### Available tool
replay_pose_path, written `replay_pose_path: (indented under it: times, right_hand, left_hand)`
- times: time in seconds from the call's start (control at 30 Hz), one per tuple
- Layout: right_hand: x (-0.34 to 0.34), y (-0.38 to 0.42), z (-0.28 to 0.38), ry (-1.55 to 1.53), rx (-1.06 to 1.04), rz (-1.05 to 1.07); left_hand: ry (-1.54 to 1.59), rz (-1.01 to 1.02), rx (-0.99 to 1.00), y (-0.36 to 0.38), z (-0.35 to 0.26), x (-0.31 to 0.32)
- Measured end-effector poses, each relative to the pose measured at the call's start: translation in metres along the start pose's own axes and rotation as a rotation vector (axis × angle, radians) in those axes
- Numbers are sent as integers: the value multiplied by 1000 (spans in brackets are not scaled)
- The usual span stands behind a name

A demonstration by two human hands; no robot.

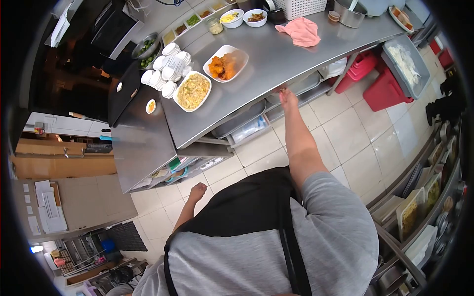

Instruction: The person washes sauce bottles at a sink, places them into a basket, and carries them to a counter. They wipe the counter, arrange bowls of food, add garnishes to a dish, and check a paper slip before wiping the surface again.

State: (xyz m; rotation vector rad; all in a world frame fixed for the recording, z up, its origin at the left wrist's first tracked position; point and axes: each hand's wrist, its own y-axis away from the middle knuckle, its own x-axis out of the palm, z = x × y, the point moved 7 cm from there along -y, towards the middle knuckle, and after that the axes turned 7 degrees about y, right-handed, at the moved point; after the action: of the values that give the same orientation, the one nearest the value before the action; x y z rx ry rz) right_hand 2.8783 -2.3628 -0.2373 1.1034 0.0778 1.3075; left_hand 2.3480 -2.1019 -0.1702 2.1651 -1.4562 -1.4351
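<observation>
My right hand (288,97) reaches out to the counter's front edge, its fingers pinched together; what they hold, if anything, is too small to make out. Near my waist my left hand (198,191) hangs beside the apron (247,207), loosely curled with nothing visible in it. On the steel counter (256,84) stand a white bowl of fried rice (194,92) and a white bowl of orange-brown fried pieces (223,68). Several stacks of white lids or small cups (165,69) sit behind the rice. A small cup of orange food (151,106) rests at the left.
A pink cloth (300,32) lies farther right on the counter, near a steel pot (350,14). Metal trays (242,121) fill the shelf below. Red bins (382,91) and a grey tub (407,66) stand at right. Behind my right side is a rack of containers (412,212).
</observation>
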Motion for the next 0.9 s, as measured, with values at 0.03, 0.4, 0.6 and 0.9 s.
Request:
replay_pose_path:
  times: [0.03, 0.4, 0.6, 0.9]
  right_hand:
    - [-1, -3, -1, -4, -2, -2]
    - [24, 8, -7, 122, 143, 8]
    - [-9, 4, -3, -7, 64, -25]
    - [7, -18, -26, 25, 167, 106]
  left_hand:
    - [-12, 1, 9, -1, -3, -2]
    - [-241, 19, -3, 14, 10, -21]
    - [-172, 16, -37, 26, 14, -11]
    - [-391, 133, 119, 10, -2, 0]
